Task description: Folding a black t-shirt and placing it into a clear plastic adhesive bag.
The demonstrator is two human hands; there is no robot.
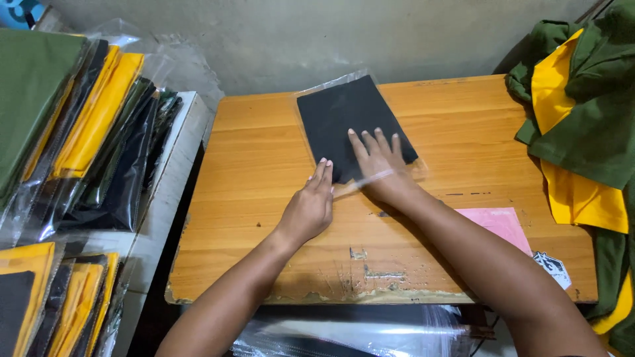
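Right hand [378, 164] lies spread flat on the black bagged garment [354, 125] (long axis tilted up-left), left hand [309, 208] flat alongside.

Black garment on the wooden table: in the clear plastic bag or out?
In. The folded black garment lies inside the clear plastic bag; the right hand presses its open end, left hand alongside.

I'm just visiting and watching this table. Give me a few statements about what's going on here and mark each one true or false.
1. The right hand lies flat on the black folded garment. True.
2. The garment sits in a clear plastic bag. True.
3. The left hand holds scissors. False: it holds nothing and rests at the bag's edge.
4. The wooden table is covered with a white cloth. False: bare wood.
5. A pink paper lies beside the right forearm. True.
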